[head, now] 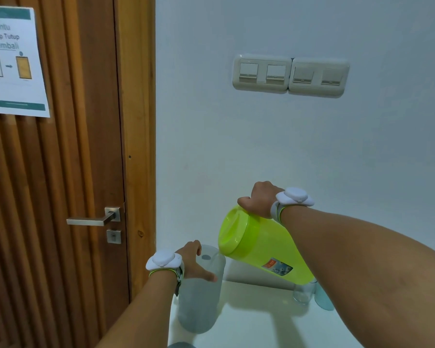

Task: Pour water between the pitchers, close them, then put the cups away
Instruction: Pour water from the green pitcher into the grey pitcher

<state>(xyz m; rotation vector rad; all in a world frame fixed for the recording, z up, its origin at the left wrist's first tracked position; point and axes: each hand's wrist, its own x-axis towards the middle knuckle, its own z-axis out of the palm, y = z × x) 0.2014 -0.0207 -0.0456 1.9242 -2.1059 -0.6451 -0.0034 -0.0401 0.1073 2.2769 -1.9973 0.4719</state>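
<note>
a white tabletop point(256, 320) is sitting in the corner between a pale wall and a wooden door point(60, 172). the right hand point(259, 199) is wrapping its grip closed around the handle side of the green pitcher point(256, 244), which is hanging tilted, long axis sloping down-left, mouth end just above the rim of the grey pitcher point(199, 297). the left hand point(194, 262), the nearer one, is cupping that upright grey pitcher near its top with fingers spread, so the receiving mouth is lying directly below and left of the pouring grip; two cups point(304, 292) are standing under the green pitcher's base.
</note>
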